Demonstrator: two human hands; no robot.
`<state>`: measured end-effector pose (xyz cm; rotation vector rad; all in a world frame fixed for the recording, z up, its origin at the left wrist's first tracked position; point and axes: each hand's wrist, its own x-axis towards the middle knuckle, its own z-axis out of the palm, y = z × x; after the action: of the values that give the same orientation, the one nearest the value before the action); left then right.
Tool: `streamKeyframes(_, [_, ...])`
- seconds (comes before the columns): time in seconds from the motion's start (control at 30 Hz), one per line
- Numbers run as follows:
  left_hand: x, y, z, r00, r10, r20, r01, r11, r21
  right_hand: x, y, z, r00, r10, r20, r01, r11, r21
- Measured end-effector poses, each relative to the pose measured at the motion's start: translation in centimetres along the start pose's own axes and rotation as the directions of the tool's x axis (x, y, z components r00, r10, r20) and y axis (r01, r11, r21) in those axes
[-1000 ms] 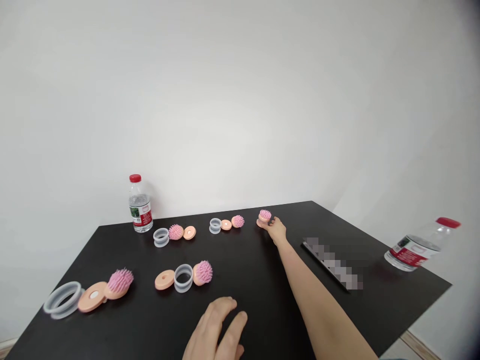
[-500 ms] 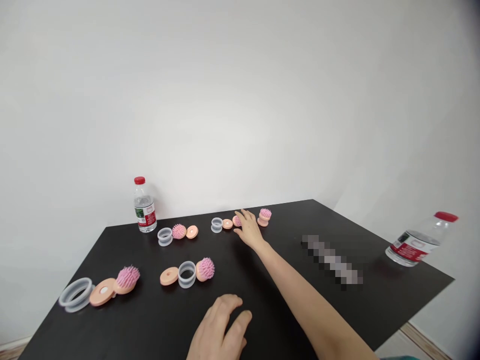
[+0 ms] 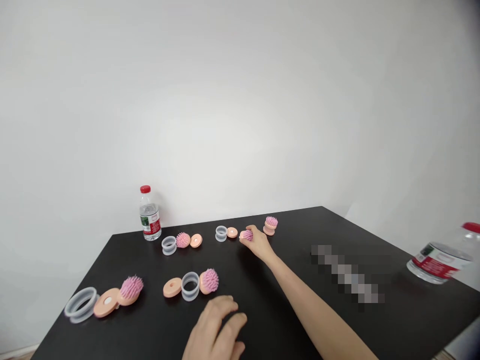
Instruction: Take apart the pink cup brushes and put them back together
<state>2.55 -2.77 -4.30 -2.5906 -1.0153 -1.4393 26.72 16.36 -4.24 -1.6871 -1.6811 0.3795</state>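
At the far side of the table, my right hand [image 3: 259, 243] pinches a small pink-bristled brush head [image 3: 246, 235] between thumb and fingers. Left of it lie a peach disc [image 3: 232, 232] and a translucent ring [image 3: 221, 233]. A whole brush with a peach base [image 3: 270, 225] stands just to its right. My left hand [image 3: 215, 327] hovers over the near edge, fingers curled loosely apart and holding nothing. Closest to it is another bristled brush head [image 3: 209, 281], beside a translucent ring [image 3: 190, 286] and a peach disc [image 3: 172, 287].
Two more sets of ring, disc and brush head lie at left, one near [image 3: 107, 302] and one farther back [image 3: 183, 240]. Water bottles with red caps stand at the back left [image 3: 150, 220] and right [image 3: 437, 260]. A blurred-out strip crosses the black table [image 3: 285, 305] at right.
My right hand has closed on the brush head and shifted it slightly away from the disc. My left hand has barely moved. The view has tilted a little.
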Motion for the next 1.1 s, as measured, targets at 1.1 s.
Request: streamKeyframes(1.1, [13.3, -4.9, 4.3, 0.697, -0.627, 0.348, 0.703, 0.694, -0.157, -7.7, 1.1, -3.0, 0.993, -0.053, -0.102, 0.100, 0.842, 0.531])
